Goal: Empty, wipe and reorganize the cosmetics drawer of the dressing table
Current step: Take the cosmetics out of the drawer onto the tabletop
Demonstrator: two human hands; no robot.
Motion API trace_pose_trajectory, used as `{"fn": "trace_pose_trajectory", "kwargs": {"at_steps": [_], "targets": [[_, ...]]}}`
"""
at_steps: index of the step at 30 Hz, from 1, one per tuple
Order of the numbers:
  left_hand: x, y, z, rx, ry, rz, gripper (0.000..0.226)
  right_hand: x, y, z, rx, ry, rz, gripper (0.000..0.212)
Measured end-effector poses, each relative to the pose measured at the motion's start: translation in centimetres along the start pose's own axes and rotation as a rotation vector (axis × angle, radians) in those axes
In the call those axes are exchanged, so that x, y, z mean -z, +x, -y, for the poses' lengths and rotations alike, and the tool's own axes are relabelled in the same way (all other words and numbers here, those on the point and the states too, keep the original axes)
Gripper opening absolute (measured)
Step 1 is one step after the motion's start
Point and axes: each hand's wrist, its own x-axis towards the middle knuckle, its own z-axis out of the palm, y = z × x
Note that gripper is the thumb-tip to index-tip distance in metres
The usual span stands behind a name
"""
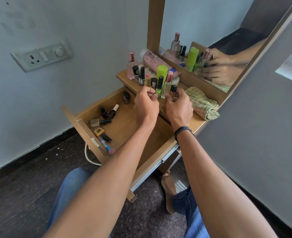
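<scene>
1. Head view, hands: the left hand [147, 103] pinches thumb and forefinger at the foot of the green nail polish [159, 87]. The right hand [178, 105] appears to curl its fingers round the dark-capped bottle [173, 90] just beside it. Both look to be standing bottles upright near the front edge of the table top [198, 122].
2. Head view, placement: the upright bottles crowd together on the table top, probably parked there so the drawer [124, 122] can be bared for wiping. The green-striped cloth [202, 103] lies folded just right of the hands, handy for that step.
3. Head view, drawer: it stands pulled out below the hands, with roughly 6 small items along its left side. Among them are toppled nail polishes [107, 112], an upright small jar [126, 97] at the back and a printed stick [107, 146] near the front. Emptying looks well along but unfinished.
4. Head view, writing: the yellow cap [98, 131] in the drawer bears an "S" logo. Other labels are too small to read.
5. Head view, mirror [210, 31]: it repeats the bottles and a blurred hand.
</scene>
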Motion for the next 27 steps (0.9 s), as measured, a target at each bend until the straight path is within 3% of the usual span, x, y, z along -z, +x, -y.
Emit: {"fn": "trace_pose_trajectory", "kwargs": {"at_steps": [6,13,22,27], "targets": [[-0.2,0.2,-0.2,0.049,-0.004,-0.007,0.011,-0.2,-0.1,0.0,0.000,0.003,-0.012,0.021],[0.4,-0.3,0.9,-0.023,-0.092,0.057,0.015,-0.2,-0.1,-0.7,0.052,0.078,-0.065,0.014],[2.4,-1.5,1.6,-0.091,-0.098,0.106,0.023,0.3,-0.7,-0.9,0.106,0.198,-0.011,0.042],[6.8,-2.0,2.8,-0.021,-0.074,0.093,0.022,0.5,-1.0,-1.0,0.135,0.235,0.027,0.043]]}}
